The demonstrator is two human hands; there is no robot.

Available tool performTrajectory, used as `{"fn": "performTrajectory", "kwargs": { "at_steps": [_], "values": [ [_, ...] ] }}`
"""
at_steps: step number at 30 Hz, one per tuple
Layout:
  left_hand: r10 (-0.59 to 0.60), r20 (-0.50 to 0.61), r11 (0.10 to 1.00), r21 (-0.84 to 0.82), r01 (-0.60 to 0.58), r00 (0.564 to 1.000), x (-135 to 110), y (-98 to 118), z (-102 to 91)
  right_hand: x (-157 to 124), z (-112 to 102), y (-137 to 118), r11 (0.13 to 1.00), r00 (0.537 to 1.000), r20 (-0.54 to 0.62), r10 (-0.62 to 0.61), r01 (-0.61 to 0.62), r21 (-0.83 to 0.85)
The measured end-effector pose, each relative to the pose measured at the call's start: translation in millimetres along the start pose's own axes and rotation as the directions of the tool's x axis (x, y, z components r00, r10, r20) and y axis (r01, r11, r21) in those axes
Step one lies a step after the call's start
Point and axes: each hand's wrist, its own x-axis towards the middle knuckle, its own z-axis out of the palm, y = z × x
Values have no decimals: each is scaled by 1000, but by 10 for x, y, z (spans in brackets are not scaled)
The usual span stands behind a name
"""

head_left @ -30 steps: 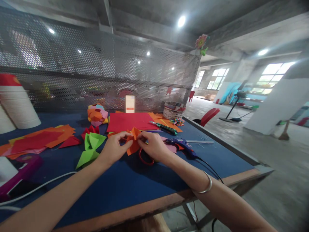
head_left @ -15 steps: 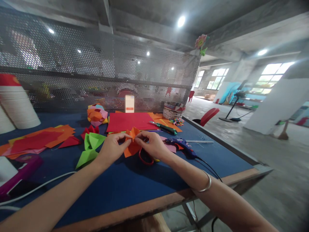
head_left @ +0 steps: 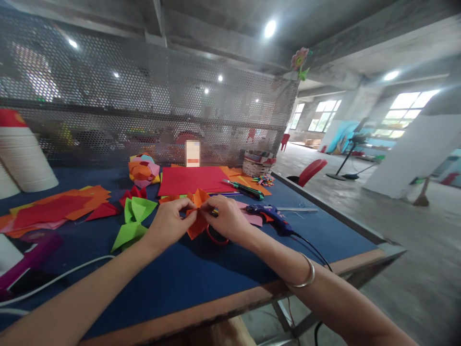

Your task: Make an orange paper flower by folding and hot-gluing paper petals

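Between my two hands is a folded orange paper piece [head_left: 196, 228], held just above the blue table. My left hand [head_left: 172, 220] pinches its left side with thumb and forefinger. On the opposite side, my right hand [head_left: 226, 217] pinches it too, with the fingertips of both hands nearly meeting at its middle. Below my right hand lie red-handled scissors [head_left: 217, 236], partly hidden by it. Folded green paper pieces [head_left: 139, 210] rest just left of my left hand, with folded red paper [head_left: 133, 194] behind them.
A blue glue gun [head_left: 270, 215] and a green cutter knife [head_left: 248, 190] lie to the right. Red paper sheets [head_left: 196, 180] are behind my hands, near a woven basket [head_left: 258, 164]. At left are loose coloured sheets [head_left: 54, 211], a purple tool [head_left: 32, 262] and white stacked cups [head_left: 30, 158].
The orange paper has tilted slightly between my fingers, its lower flap turning. Both hands stay in almost the same place, still pinching it.
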Motion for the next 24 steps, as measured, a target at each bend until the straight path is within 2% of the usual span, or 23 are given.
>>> {"fn": "performTrajectory", "kwargs": {
  "at_steps": [7,13,17,21,24],
  "values": [
    [124,-45,976,186,-113,991,-61,87,3,-29,56,-22,999,999,2,35,-35,17],
    [215,-39,955,219,-201,976,-126,127,18,-81,94,-42,986,989,-46,-143,138,-97],
    [263,-5,936,242,-254,965,-143,142,5,-92,100,-31,968,970,-56,-236,229,-105],
    [235,-55,953,208,-219,971,-85,127,-16,-62,91,-19,985,984,-52,-170,168,-35],
    [107,-133,989,116,-92,985,6,67,-46,-36,55,-36,997,999,-40,-9,12,75]
  ]
}}
